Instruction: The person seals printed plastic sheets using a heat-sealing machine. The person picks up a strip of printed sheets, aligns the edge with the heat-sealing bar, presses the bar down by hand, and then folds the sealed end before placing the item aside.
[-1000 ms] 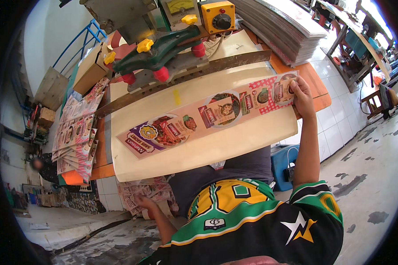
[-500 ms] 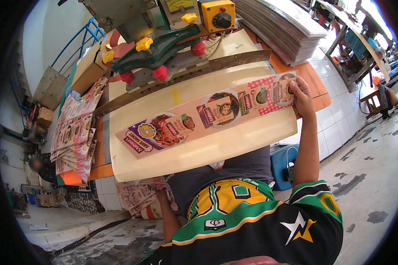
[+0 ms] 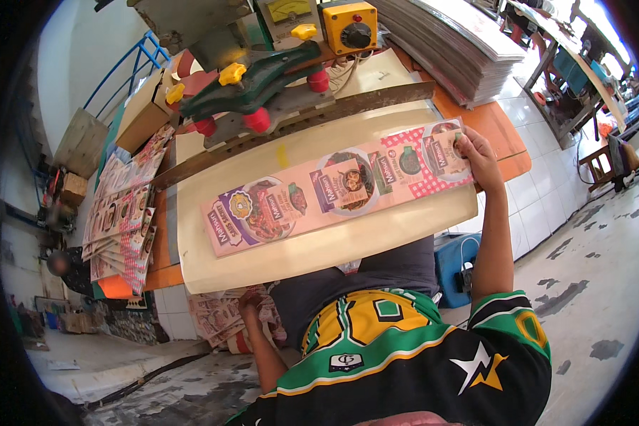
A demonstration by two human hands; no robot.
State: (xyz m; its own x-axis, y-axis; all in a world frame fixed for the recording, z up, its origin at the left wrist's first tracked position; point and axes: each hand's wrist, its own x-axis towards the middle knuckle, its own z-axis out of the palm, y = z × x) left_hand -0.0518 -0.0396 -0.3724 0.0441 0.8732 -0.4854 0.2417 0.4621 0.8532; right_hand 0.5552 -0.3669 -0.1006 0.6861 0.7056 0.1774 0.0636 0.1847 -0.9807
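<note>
My right hand (image 3: 482, 157) pinches the right end of a long printed strip (image 3: 348, 186), thumb on top. The strip is glossy and pink, with food pictures, a purple patch and red checks. It stretches over a cream sheet (image 3: 334, 252) on the worktable. Low at the left, below the sheet's near edge, my left hand (image 3: 250, 305) is by a pile of similar printed strips (image 3: 213, 316). Its fingers are too small and partly hidden to show whether they grip anything.
Beyond the sheet stands a green press frame (image 3: 252, 89) with yellow knobs and red spacers, above a long metal bar (image 3: 376, 99). A yellow control box (image 3: 349, 27) sits behind. Stacked flat sheets (image 3: 454, 42) rise far right; more printed strips (image 3: 124, 206) lie left. A blue container (image 3: 453, 266) stands beside my legs.
The strip in my right hand has shifted slightly, its right end leftward and its left end rightward, and looks paler. My left hand has moved a little left and shows more.
</note>
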